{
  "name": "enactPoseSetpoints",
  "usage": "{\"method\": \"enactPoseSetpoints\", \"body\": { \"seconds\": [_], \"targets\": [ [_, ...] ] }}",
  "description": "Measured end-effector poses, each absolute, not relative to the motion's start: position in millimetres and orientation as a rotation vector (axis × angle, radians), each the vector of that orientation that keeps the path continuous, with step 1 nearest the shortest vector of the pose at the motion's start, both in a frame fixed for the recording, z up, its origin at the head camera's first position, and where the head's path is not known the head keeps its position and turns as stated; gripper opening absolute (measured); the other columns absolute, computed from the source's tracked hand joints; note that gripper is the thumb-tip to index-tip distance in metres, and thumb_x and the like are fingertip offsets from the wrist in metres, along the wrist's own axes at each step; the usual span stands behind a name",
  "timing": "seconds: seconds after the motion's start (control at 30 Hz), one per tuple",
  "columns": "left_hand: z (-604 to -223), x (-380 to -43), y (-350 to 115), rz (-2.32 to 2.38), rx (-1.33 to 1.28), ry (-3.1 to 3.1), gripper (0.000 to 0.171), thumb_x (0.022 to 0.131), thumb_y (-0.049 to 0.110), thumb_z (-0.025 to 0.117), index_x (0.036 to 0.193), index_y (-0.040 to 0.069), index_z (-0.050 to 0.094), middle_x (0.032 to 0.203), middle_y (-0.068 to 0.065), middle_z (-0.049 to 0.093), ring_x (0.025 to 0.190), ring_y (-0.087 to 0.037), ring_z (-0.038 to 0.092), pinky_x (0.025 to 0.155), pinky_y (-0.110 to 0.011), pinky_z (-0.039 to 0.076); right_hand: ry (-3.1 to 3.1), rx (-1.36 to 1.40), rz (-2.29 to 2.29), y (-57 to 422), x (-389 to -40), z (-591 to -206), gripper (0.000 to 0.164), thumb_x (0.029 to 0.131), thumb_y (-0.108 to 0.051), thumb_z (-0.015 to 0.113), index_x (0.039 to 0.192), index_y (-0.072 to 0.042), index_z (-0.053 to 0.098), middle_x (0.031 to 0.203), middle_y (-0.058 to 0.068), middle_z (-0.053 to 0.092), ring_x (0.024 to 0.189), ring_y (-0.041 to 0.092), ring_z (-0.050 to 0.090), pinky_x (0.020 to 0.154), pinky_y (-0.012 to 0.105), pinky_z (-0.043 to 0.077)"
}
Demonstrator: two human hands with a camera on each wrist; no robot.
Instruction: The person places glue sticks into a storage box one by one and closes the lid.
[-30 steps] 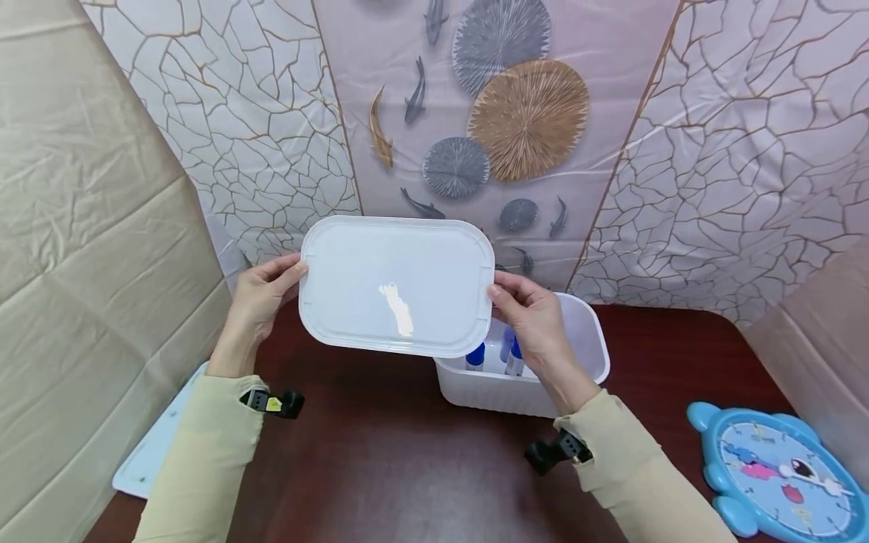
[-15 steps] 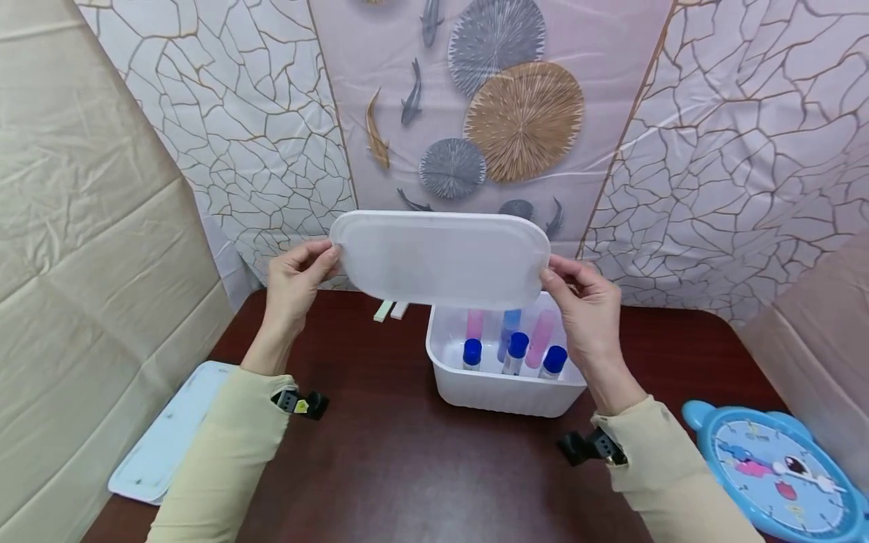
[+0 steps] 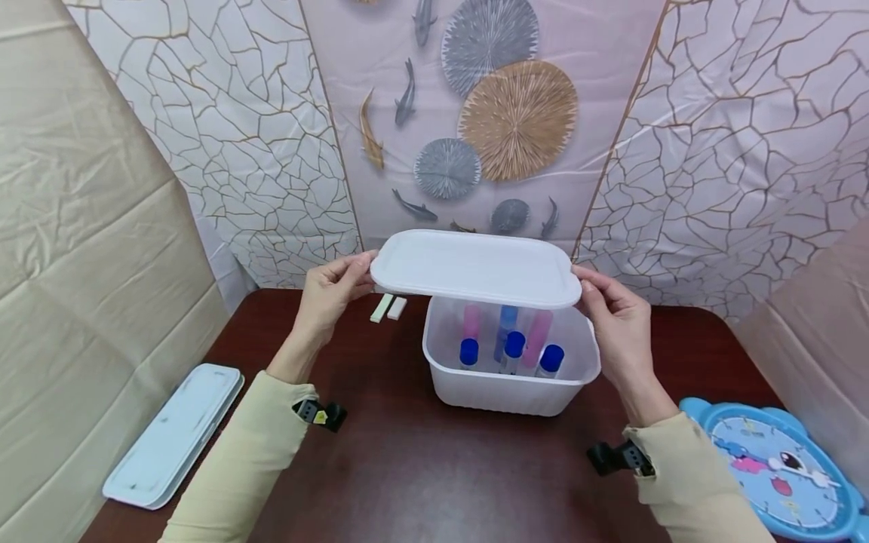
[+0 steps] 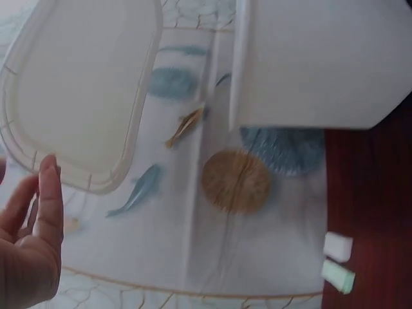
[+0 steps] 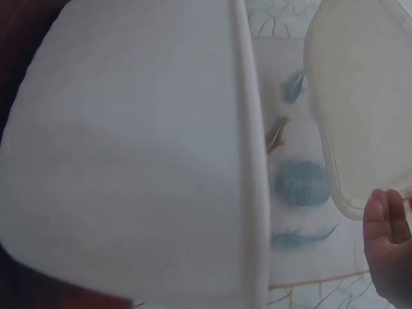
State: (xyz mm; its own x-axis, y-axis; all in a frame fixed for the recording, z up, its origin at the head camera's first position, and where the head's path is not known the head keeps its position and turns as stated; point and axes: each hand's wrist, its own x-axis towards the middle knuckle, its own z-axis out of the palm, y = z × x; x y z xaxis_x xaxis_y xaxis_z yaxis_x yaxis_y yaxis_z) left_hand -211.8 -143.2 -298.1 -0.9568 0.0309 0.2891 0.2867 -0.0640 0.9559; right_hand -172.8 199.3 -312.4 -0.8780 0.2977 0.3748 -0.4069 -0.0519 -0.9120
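A white rounded lid (image 3: 475,268) hangs level above the white plastic bin (image 3: 502,388), apart from its rim. My left hand (image 3: 333,298) pinches the lid's left end, and my right hand (image 3: 619,324) pinches its right end. The lid's underside shows in both wrist views, with the left hand's fingertips (image 4: 48,170) at its edge. Inside the bin stand several tubes, among them a blue-capped clear tube (image 3: 514,351), a pink tube (image 3: 538,338) and a blue tube (image 3: 505,324). The lid overlaps the bin's back part in the head view.
Two small blocks, one pale green (image 3: 382,308) and one white (image 3: 397,308), lie on the dark table (image 3: 407,467) left of the bin. A flat white folded board (image 3: 173,437) lies at the left edge. A blue toy clock (image 3: 774,467) is at the right.
Both hands have moved right with the lid, bringing it over the bin. It has tipped from facing me to nearly level, uncovering more of the bin and the small blocks.
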Motion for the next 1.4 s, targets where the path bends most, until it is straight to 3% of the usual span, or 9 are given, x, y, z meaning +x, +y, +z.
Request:
{"method": "enactPoseSetpoints", "body": {
  "seconds": [0.2,0.37,0.53,0.63,0.83,1.03,1.4],
  "targets": [
    [-309.6,-211.9,-132.0,-2.165,-0.242,-2.175,0.042,0.089,0.013,0.065,0.128,-0.002,0.056,0.096,0.002,0.065,0.082,-0.003,0.065,0.077,-0.023,0.055,-1.888,0.036,2.057,215.6,-170.2,-320.7,0.036,0.089,-0.013,0.064,0.121,0.003,0.06,0.089,-0.007,0.065,0.078,0.003,0.06,0.068,0.014,0.053],
    [-320.3,-209.8,-128.2,-2.033,-0.312,-2.373,0.045,0.088,0.01,0.066,0.131,0.003,0.055,0.095,-0.003,0.062,0.078,-0.004,0.059,0.066,-0.014,0.05,-2.159,-0.004,1.942,228.0,-170.2,-328.0,0.053,0.091,-0.019,0.062,0.137,0.003,0.045,0.096,-0.012,0.062,0.083,-0.004,0.058,0.071,0.011,0.051],
    [-329.6,-208.5,-120.9,-1.888,-0.369,-2.5,0.048,0.086,0.01,0.068,0.132,0.004,0.054,0.1,-0.013,0.064,0.077,-0.007,0.058,0.068,-0.016,0.051,-2.423,-0.056,1.705,238.7,-166.9,-332.8,0.055,0.094,-0.029,0.057,0.14,-0.004,0.042,0.128,0.011,0.056,0.084,-0.01,0.057,0.073,0.012,0.052],
    [-333.9,-207.3,-116.5,-1.815,-0.396,-2.573,0.049,0.086,0.01,0.068,0.132,0.004,0.053,0.101,-0.016,0.064,0.078,-0.011,0.06,0.069,-0.019,0.052,-2.477,-0.055,1.661,244.8,-164.7,-333.9,0.054,0.095,-0.03,0.055,0.14,-0.003,0.042,0.135,0.025,0.048,0.079,-0.01,0.058,0.071,0.013,0.052],
    [-340.5,-205.0,-108.0,-1.682,-0.417,-2.705,0.047,0.085,0.015,0.07,0.128,0.004,0.057,0.098,-0.012,0.065,0.082,-0.016,0.058,0.065,-0.019,0.048,-2.573,-0.035,1.552,254.6,-161.1,-340.7,0.052,0.095,-0.026,0.057,0.137,0.002,0.045,0.122,0.028,0.054,0.072,-0.008,0.058,0.066,0.014,0.053],
    [-346.3,-205.2,-102.4,-1.609,-0.437,-2.77,0.046,0.083,0.015,0.072,0.126,0.004,0.06,0.098,-0.01,0.068,0.085,-0.014,0.055,0.062,-0.019,0.043,-2.641,-0.038,1.469,260.8,-159.4,-349.3,0.049,0.095,-0.023,0.057,0.134,0.004,0.048,0.103,0.017,0.057,0.071,-0.008,0.055,0.064,0.014,0.053],
    [-353.2,-204.8,-101.5,-1.56,-0.468,-2.832,0.043,0.084,0.017,0.071,0.123,0.001,0.061,0.102,-0.013,0.07,0.095,-0.017,0.06,0.066,-0.019,0.045,-2.69,-0.07,1.474,262.6,-160.9,-354.4,0.051,0.096,-0.026,0.054,0.135,0.005,0.045,0.123,0.029,0.055,0.073,-0.008,0.055,0.064,0.013,0.052]
  ]
}}
